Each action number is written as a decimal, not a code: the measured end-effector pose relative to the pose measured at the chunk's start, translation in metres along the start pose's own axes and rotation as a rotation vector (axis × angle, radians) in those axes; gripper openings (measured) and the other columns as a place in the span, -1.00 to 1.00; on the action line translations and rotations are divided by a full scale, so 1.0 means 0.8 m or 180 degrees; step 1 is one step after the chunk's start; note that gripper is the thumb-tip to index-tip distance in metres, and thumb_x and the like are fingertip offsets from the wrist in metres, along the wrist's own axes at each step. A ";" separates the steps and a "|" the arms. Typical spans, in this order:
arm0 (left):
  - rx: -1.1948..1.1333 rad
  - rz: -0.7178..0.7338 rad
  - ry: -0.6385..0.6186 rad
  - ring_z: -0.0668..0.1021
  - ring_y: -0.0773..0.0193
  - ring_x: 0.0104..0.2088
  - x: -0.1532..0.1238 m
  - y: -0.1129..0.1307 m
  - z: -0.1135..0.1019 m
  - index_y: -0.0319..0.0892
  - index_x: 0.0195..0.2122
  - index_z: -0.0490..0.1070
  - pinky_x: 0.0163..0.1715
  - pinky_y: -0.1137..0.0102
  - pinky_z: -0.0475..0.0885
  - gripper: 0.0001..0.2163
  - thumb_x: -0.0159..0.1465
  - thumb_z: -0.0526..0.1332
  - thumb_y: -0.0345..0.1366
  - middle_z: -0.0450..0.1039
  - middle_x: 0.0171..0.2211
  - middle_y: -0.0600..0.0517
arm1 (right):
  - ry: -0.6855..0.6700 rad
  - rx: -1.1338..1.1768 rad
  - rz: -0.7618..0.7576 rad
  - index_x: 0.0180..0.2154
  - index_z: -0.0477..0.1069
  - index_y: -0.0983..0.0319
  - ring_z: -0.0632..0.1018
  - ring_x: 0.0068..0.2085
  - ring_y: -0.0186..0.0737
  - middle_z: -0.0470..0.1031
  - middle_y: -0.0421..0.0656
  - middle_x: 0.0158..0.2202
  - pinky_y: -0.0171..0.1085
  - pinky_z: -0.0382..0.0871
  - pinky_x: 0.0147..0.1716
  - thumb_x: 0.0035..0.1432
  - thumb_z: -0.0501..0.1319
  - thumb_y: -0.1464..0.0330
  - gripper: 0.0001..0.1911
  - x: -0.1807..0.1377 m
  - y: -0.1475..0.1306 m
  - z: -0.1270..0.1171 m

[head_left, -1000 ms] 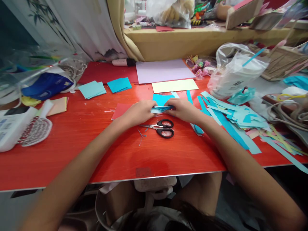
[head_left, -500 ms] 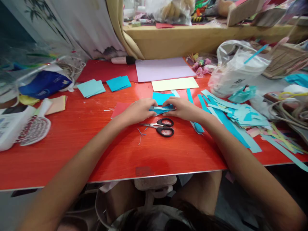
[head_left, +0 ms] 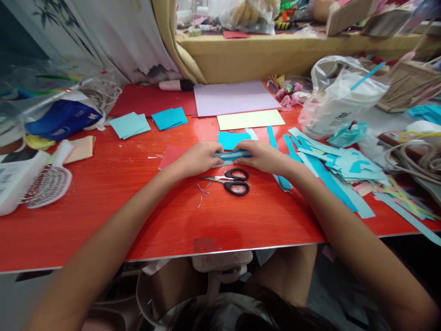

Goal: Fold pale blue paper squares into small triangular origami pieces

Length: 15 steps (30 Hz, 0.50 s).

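Between my two hands is a narrow stack of blue paper (head_left: 228, 155), its long edge facing me. My left hand (head_left: 204, 158) pinches its left end, fingers closed. At the right end my right hand (head_left: 257, 155) grips it the same way. Just beyond them a bright blue paper piece (head_left: 234, 140) lies flat. Scissors (head_left: 229, 180) with black handles lie on the near side of my hands, blades pointing left. Under my left wrist a red paper (head_left: 170, 156) shows in part.
Light and bright blue paper squares (head_left: 131, 125) lie at the back left, near a pale yellow strip (head_left: 251, 120) and a lilac sheet (head_left: 236, 99). Blue paper offcuts (head_left: 354, 165) heap at the right, below a bagged cup (head_left: 344, 101). A hairbrush (head_left: 51, 184) is far left.
The blue paper between my hands has turned slightly, and its edge now looks more level. My fingers have shifted a little on it. The scissors and other papers stay in place.
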<state>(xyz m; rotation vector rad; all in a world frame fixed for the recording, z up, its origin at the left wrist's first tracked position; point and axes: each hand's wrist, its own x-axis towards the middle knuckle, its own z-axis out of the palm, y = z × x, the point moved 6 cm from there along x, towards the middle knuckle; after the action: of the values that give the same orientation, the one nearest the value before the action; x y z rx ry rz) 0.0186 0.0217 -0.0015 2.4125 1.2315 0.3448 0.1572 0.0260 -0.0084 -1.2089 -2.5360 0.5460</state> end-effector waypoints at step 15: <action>0.0288 0.0159 0.0487 0.47 0.27 -0.34 -0.001 0.002 -0.007 -0.23 -0.24 0.44 -0.36 0.41 0.26 -0.83 0.24 0.11 -0.31 0.49 -0.32 -0.02 | 0.0560 -0.0203 0.0040 -0.24 0.40 0.26 0.42 -0.27 -0.19 0.46 -0.08 -0.25 -0.27 0.22 -0.31 0.18 0.13 0.34 -0.85 0.000 0.006 -0.007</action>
<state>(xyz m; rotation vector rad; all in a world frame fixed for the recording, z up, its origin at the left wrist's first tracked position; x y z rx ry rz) 0.0172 0.0212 0.0039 2.5375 1.2782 0.5070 0.1625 0.0302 -0.0058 -1.2374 -2.4155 0.3473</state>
